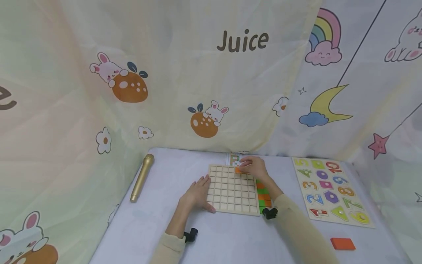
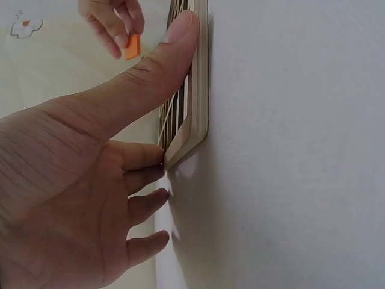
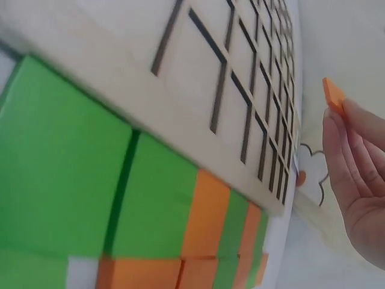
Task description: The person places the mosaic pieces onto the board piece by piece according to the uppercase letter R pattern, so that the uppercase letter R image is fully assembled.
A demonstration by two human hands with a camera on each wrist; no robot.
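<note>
A wooden grid board (image 1: 232,192) with square recesses lies flat on the white table. My left hand (image 1: 197,192) rests against the board's left side, fingers spread and straight; in the left wrist view the thumb (image 2: 144,75) lies along the edge and the fingertips touch the corner. Above the board's far part, my right hand (image 1: 255,168) pinches an orange square tile (image 3: 333,96) between thumb and fingers. Along the board's right side lie several green tiles (image 3: 60,150) and orange tiles (image 3: 206,211) in rows.
Behind the board lies a printed pattern sheet (image 1: 234,159). A gold microphone-shaped stick (image 1: 142,178) lies at the left. At the right are a number-and-shape puzzle board (image 1: 333,192) and an orange-red block (image 1: 343,244). Printed cloth (image 1: 171,73) hangs around the table.
</note>
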